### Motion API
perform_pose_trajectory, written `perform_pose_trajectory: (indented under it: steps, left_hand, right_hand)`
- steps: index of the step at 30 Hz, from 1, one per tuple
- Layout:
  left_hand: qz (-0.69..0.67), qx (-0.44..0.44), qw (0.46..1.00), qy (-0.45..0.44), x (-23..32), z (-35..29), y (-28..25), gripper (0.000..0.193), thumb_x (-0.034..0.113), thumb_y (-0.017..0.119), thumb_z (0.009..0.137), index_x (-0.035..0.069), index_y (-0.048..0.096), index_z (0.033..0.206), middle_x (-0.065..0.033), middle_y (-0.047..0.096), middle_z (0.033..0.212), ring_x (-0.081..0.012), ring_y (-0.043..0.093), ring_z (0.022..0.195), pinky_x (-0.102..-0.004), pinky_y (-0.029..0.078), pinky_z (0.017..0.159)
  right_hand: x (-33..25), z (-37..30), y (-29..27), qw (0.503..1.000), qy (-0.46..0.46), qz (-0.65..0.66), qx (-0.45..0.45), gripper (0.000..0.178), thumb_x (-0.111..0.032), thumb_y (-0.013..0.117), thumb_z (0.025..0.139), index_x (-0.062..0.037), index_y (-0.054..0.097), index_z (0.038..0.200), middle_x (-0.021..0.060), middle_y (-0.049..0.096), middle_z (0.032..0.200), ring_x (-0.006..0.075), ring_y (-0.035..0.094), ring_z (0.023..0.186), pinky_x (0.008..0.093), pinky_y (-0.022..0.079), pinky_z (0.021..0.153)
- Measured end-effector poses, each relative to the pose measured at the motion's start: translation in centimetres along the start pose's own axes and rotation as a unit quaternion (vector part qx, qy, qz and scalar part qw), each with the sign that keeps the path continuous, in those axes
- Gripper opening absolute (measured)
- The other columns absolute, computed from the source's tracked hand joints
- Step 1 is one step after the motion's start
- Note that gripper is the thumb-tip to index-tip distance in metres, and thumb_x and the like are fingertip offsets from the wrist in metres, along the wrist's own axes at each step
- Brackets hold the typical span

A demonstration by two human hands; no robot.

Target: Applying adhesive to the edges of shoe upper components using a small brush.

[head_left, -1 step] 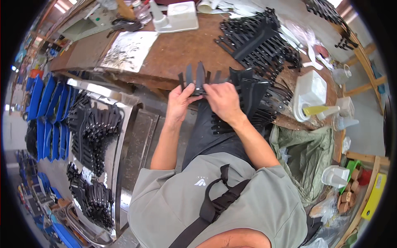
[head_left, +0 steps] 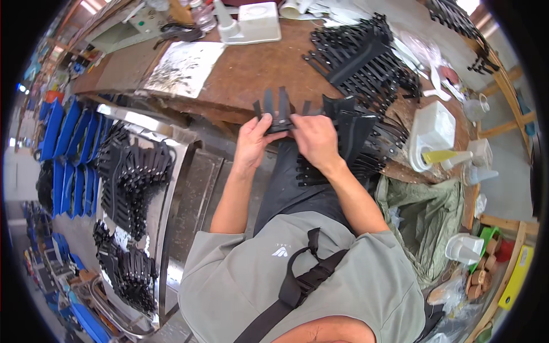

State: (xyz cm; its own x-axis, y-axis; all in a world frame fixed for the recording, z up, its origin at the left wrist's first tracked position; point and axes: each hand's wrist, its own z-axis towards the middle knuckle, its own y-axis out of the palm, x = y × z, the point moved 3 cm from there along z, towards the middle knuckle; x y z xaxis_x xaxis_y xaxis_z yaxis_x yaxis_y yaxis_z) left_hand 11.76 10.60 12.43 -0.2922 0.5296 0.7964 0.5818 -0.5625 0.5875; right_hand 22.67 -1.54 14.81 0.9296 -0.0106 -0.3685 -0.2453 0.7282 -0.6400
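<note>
My left hand [head_left: 254, 140] is closed on the left end of a black strap piece [head_left: 281, 108], its thumb on top. Several flat black strips stand up from that piece, pointing away from me. At the piece's right end my right hand [head_left: 317, 140] is closed, its fingers curled and a little blurred. What lies under those fingers is hidden. Both hands are held above my lap, just in front of the table edge. Right beside my right hand, more black strap pieces [head_left: 355, 128] hang over the edge and onto my leg.
Black strapped pieces are piled on the brown table [head_left: 257, 68] at the far right. A white glue holder [head_left: 434, 134] with a yellow-tipped bottle stands at the right. More black straps lie on a metal cart [head_left: 183, 148] at left. A green sack [head_left: 423, 217] sits right of my lap.
The whole view has shifted slightly, so the scene sits a little further right. My right hand has shifted slightly over the strips, covering more of them. Both hands stay on the strap piece.
</note>
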Motion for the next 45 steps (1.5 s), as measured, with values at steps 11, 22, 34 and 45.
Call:
perform_pose_trajectory:
  steps: [11,22,34,45]
  left_hand:
    - [-0.039,-0.010,0.999,-0.022,-0.6,0.3,-1.4,0.028,0.020,0.045,0.097,-0.003,0.059,0.106,-0.0122,0.065,0.099,-0.0198,0.064,0.087,-0.0396,0.056,0.079]
    - [0.098,-0.034,0.995,-0.013,1.6,1.4,-0.8,0.019,0.012,0.061,0.089,0.001,0.061,0.104,-0.0038,0.064,0.096,-0.0107,0.061,0.081,-0.0294,0.054,0.071]
    - [0.178,-0.018,0.983,0.025,0.7,3.4,-2.8,0.015,0.009,0.056,0.090,-0.001,0.062,0.100,-0.0040,0.064,0.083,-0.0105,0.058,0.066,-0.0227,0.047,0.061]
    - [0.105,-0.011,0.994,0.035,1.0,3.9,-2.9,0.014,0.007,0.058,0.088,0.001,0.062,0.100,-0.0072,0.066,0.090,-0.0146,0.062,0.071,-0.0284,0.053,0.064]
  right_hand:
    - [-1.1,0.9,0.6,0.999,-0.015,0.000,0.033,0.036,-0.002,0.062,0.076,-0.0037,0.059,0.112,0.0109,0.058,0.095,0.0274,0.057,0.095,0.0407,0.041,0.090]
    - [0.5,1.9,-1.3,0.994,-0.014,0.103,-0.027,0.048,-0.014,0.069,0.075,-0.0032,0.054,0.120,0.0147,0.057,0.111,0.0317,0.055,0.104,0.0398,0.041,0.092]
    - [8.8,-2.9,-6.9,0.984,0.090,-0.107,-0.106,0.035,-0.025,0.072,0.075,-0.0008,0.063,0.098,0.0148,0.061,0.103,0.0331,0.054,0.102,0.0427,0.039,0.091]
    - [14.6,3.7,-4.0,0.964,0.037,-0.030,-0.261,0.025,-0.025,0.064,0.081,-0.0029,0.062,0.093,0.0167,0.061,0.098,0.0354,0.055,0.098,0.0427,0.046,0.082]
